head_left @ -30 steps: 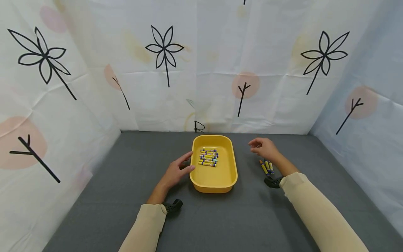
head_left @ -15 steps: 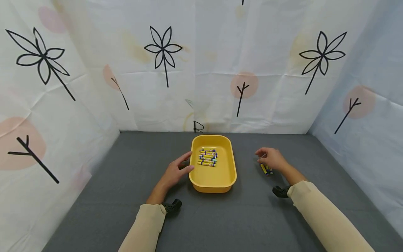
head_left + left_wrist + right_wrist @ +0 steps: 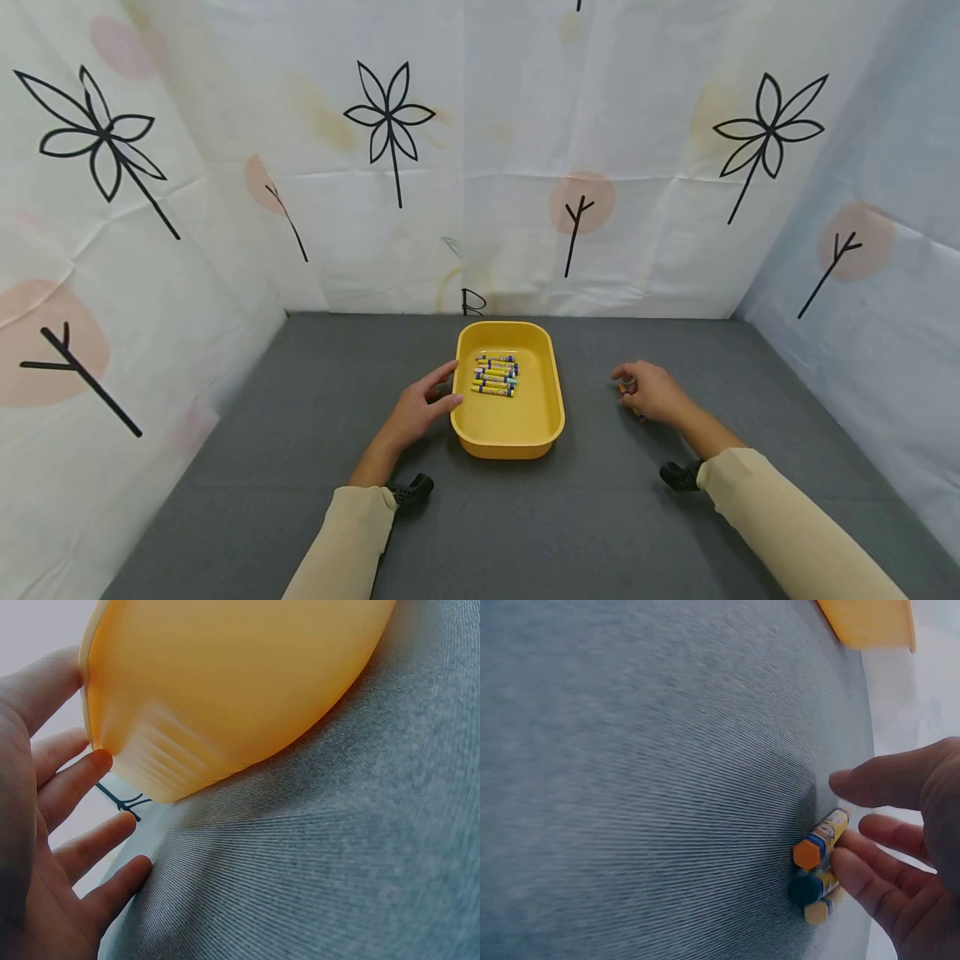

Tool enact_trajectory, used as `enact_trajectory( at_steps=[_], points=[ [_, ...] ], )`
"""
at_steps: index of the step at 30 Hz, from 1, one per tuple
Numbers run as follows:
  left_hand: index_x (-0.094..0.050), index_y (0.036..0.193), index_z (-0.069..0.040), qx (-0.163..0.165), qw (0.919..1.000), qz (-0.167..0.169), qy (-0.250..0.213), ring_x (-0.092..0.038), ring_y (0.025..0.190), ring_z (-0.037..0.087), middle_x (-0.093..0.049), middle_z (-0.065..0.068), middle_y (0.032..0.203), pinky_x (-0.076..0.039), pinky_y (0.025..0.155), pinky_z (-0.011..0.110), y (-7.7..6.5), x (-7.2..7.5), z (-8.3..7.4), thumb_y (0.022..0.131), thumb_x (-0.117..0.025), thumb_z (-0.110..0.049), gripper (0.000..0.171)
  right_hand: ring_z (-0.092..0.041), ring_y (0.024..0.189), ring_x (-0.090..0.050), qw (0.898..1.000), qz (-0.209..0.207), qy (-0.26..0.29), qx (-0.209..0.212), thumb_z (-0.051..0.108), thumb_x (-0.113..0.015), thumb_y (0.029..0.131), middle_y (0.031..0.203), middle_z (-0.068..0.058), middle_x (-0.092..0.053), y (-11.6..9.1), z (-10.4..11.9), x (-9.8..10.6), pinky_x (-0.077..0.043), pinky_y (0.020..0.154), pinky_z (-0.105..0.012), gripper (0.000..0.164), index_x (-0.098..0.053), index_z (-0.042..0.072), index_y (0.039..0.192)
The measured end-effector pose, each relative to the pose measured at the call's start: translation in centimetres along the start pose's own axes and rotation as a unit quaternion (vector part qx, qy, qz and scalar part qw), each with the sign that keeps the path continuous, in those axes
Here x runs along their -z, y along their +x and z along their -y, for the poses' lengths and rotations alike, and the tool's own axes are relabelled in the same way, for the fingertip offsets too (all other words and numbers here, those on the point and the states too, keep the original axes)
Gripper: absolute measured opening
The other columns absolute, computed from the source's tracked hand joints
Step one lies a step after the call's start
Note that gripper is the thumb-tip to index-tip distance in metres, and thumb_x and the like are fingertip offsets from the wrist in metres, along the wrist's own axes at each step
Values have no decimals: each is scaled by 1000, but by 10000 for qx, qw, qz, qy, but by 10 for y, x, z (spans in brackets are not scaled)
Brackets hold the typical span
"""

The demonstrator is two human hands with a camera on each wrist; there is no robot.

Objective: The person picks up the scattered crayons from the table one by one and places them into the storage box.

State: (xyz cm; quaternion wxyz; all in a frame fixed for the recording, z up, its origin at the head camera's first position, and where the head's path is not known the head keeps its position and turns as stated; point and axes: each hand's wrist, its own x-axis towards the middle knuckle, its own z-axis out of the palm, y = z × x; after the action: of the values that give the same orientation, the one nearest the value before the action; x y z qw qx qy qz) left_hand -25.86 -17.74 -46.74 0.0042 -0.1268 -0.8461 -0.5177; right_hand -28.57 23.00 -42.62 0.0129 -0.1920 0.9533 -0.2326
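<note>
A yellow tray holds several yellow-wrapped crayons, lying side by side in its far half. My left hand rests at the tray's left side, thumb and fingertips against the rim, fingers fairly straight in the left wrist view. To the right of the tray, my right hand is low over three more crayons and mostly covers them in the head view. In the right wrist view these are an orange crayon, a dark one and a pale orange one. Fingertips are beside them; the thumb stays apart.
The table has a dark grey cloth cover. White fabric walls printed with plants close it off at the back and both sides. A dark wrist-worn camera sits on each wrist.
My right hand has moved right and toward me, coming down over the loose crayons that showed beside it before. The left hand and the tray have stayed put.
</note>
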Motion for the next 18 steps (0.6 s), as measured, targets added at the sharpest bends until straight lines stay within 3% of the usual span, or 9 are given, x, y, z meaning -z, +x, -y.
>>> enact_trajectory(
  at_steps=[9, 18],
  points=[
    [-45, 147, -28, 40, 10000, -5, -40, -54, 119, 33, -47, 7, 145, -44, 97, 53, -1, 0, -1, 93, -67, -33, 59, -30, 86, -59, 9980, -145, -580, 222, -7, -71, 80, 94, -12, -61, -9, 3, -5, -49, 72, -46, 34, -65, -4, 113],
    [-45, 147, -28, 80, 10000, -21, -39, -54, 119, 33, -47, 8, 145, -44, 97, 54, -1, -1, 0, 92, -67, -34, 59, -30, 89, -61, 9990, -136, -405, 131, -7, -69, 83, 97, -12, -65, -5, 11, -6, -50, 74, -46, 27, -68, 0, 109]
  ],
)
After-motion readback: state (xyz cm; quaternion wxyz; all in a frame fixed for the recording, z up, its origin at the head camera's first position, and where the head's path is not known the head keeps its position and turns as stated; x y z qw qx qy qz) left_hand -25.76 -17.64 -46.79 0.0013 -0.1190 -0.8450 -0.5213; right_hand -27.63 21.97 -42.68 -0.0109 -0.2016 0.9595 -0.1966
